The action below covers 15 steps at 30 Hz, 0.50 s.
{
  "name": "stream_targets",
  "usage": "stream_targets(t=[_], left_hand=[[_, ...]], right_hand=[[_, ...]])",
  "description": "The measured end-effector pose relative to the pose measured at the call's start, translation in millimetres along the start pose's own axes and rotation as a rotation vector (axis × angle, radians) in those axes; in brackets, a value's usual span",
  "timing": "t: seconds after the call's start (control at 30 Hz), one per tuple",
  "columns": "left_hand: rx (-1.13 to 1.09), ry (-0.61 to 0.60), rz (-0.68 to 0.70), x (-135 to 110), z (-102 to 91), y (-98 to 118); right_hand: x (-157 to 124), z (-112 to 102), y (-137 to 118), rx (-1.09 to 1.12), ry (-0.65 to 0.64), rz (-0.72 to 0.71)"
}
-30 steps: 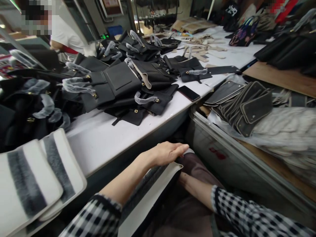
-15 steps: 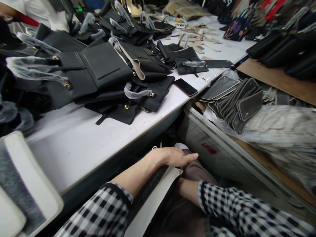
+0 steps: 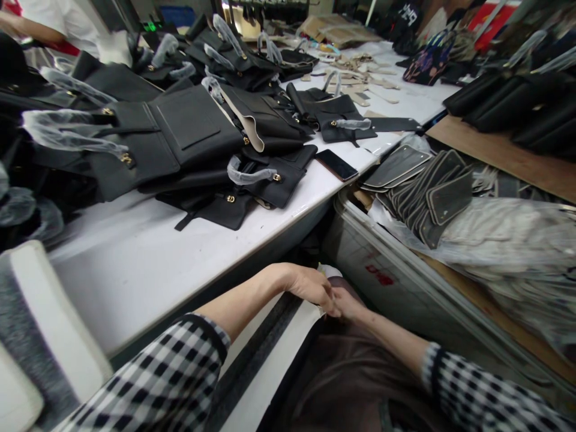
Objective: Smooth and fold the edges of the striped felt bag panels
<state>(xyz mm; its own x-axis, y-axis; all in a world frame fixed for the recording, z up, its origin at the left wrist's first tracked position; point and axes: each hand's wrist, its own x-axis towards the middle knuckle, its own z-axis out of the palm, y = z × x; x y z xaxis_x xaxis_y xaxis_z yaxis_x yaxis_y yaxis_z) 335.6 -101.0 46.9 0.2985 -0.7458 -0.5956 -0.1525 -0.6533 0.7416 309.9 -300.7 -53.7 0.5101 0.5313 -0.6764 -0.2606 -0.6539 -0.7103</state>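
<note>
Across my lap lies a long panel (image 3: pixel 281 366), pale along its sides with a dark grey strip down the middle. My left hand (image 3: pixel 312 287) reaches over its far end, fingers bent down and closed. My right hand (image 3: pixel 347 303) meets it there from the right, its fingers pinched together against the left fingertips. Whatever sits between the fingers is too small and hidden to name. A similar pale panel with a grey band (image 3: pixel 54 324) rests at the table's left edge.
Black bags (image 3: pixel 189 126) with plastic-wrapped handles pile up on the white table (image 3: pixel 148 258). A phone (image 3: pixel 336 164) lies near its edge. On the right, a large bin (image 3: pixel 382 258) holds stacked dark pieces (image 3: pixel 427 186). Another person's arm (image 3: pixel 36 27) shows at far left.
My right hand has come out from beneath the left forearm and now meets the left fingertips. The left hand's outstretched fingers have curled downward. More of the panel shows.
</note>
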Motion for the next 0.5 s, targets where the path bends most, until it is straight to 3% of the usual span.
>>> stream_targets(t=[0.13, 0.23, 0.33, 0.5], left_hand=[[-0.098, -0.083, 0.029, 5.9, -2.1, -7.5], [-0.156, -0.134, 0.049, 9.1, -3.1, -11.0], [-0.126, -0.139, 0.059, 8.5, -4.5, -10.9], [-0.015, -0.071, 0.039, 4.8, -6.1, -8.6]], right_hand=[[-34.4, -54.8, 10.1, 0.006, 0.017, 0.034], [-64.2, -80.3, -7.9, -0.071, -0.199, 0.033], [-73.4, -77.2, -34.1, -0.237, -0.369, -0.047], [-59.5, -55.2, -52.9, -0.342, -0.412, -0.054]])
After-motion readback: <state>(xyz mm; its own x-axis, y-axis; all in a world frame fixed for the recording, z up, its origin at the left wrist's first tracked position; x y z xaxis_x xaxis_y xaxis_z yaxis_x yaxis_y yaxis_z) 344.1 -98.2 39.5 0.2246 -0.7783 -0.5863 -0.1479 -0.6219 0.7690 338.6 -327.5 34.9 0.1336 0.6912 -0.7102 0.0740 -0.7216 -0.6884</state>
